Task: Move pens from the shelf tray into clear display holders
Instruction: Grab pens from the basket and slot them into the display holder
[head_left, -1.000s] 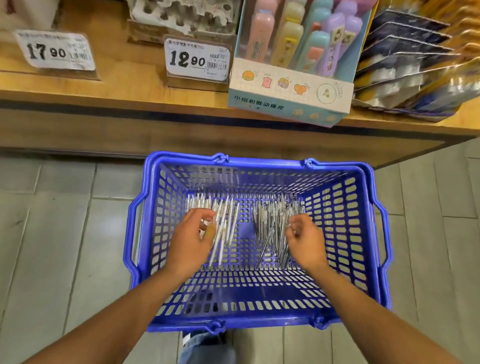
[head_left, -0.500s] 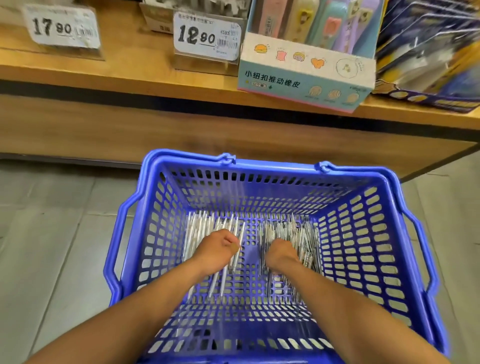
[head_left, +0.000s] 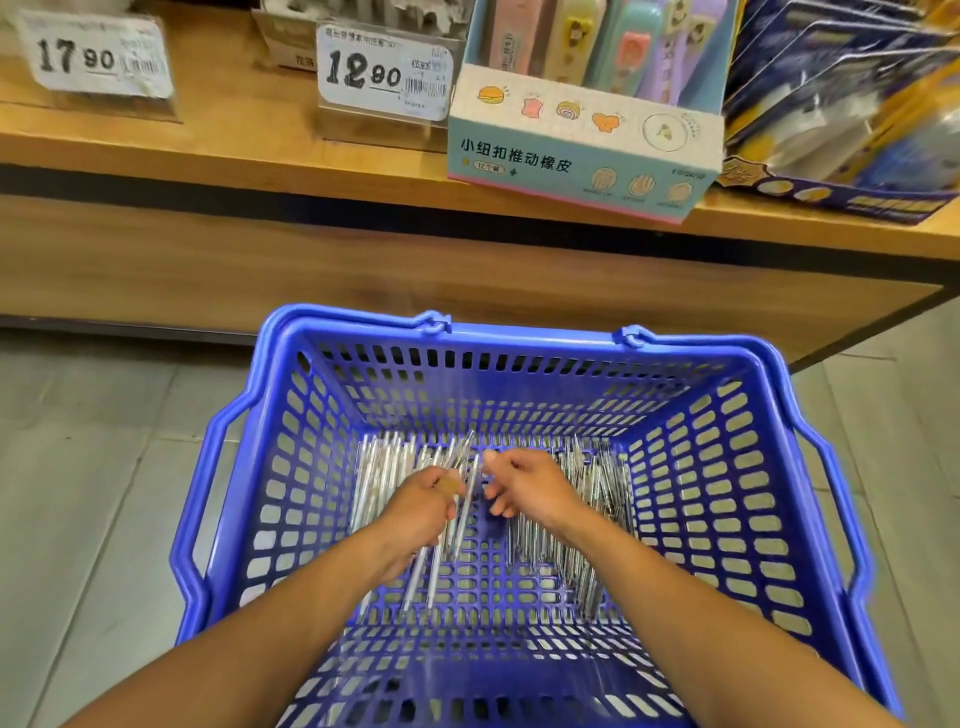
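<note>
While both hands worked inside the blue basket on the floor, pens lay loose across its bottom.
The left hand gripped several pens; the right hand hovered loosely curled, empty. Light, stiff, slippery barrels probably gather best mid-length.

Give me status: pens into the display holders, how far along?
Early. Done: nothing visible; no clear holders are in view. In hand: left hand grips a few pens inside the blue basket; right hand reaches toward them, fingers curled. Left: both loose piles on the basket floor.
</note>
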